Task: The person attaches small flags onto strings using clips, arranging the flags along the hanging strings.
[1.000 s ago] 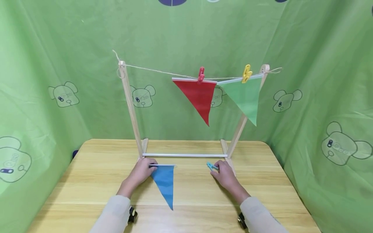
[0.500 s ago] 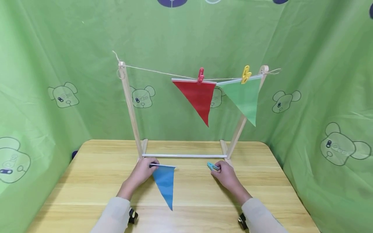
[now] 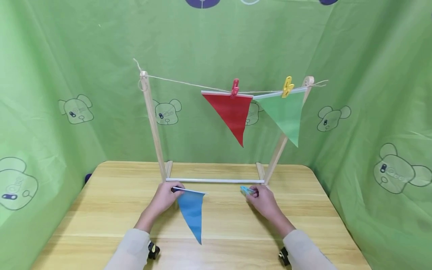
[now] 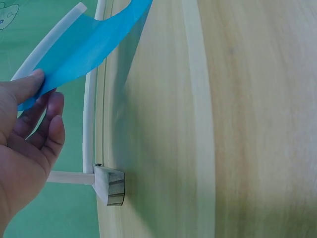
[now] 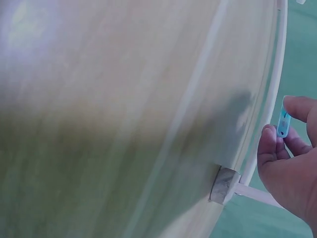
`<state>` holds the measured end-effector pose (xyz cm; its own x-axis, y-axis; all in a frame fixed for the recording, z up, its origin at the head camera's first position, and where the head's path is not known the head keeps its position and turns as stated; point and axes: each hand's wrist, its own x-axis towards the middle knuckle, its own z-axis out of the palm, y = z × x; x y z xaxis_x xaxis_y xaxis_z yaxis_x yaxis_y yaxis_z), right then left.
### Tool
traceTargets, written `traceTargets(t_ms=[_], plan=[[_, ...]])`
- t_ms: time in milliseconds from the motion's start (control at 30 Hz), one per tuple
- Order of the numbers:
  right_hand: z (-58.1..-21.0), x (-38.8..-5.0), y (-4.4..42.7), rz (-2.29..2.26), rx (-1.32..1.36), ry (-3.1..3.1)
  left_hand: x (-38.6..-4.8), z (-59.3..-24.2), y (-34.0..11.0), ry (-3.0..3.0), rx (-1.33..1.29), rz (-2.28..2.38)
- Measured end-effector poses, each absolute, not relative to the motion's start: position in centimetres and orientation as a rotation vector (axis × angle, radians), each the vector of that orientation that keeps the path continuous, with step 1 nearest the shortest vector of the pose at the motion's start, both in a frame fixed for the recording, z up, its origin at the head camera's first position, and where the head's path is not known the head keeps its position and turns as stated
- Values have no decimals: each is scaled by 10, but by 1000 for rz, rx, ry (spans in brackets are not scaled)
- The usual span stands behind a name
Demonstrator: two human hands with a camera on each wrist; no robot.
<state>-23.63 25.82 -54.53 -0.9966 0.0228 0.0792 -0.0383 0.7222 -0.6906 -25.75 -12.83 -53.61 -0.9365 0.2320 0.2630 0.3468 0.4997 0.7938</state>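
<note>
My left hand [image 3: 165, 197] pinches one end of the white top edge of a blue triangular flag [image 3: 192, 212]. In the left wrist view the thumb lies on that white strip, and the flag [image 4: 84, 52] sags away from the fingers. A light-blue clothespin [image 3: 246, 190] is held between the thumb and fingers of my right hand [image 3: 264, 201], its far end pointing left. In the right wrist view the clothespin [image 5: 284, 122] is partly covered by the thumb. Both hands are above the table, in front of the wooden stand.
A string [image 3: 182, 82] runs between the posts of a wooden stand [image 3: 153, 127]. From it hang a red flag [image 3: 233, 112] under a red clothespin [image 3: 235, 88] and a green flag [image 3: 287, 112] under a yellow clothespin [image 3: 287, 87]. A white rod [image 3: 216, 180] joins the stand's feet.
The blue flag's top edge has tilted, its right end a little lower. The clothespin has turned slightly in my right hand. The whole view shifts slightly; both hands stay in nearly the same place.
</note>
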Motion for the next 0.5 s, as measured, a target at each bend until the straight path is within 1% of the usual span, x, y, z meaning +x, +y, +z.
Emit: traceTargets(t_ms=[300, 500], plan=[[-538, -234, 260, 1123, 60, -2794, -255, -530, -129, -2596, -449, -1550], [-533, -231, 262, 1151, 74, -2759, -255, -526, -128, -2585, -460, -1544]])
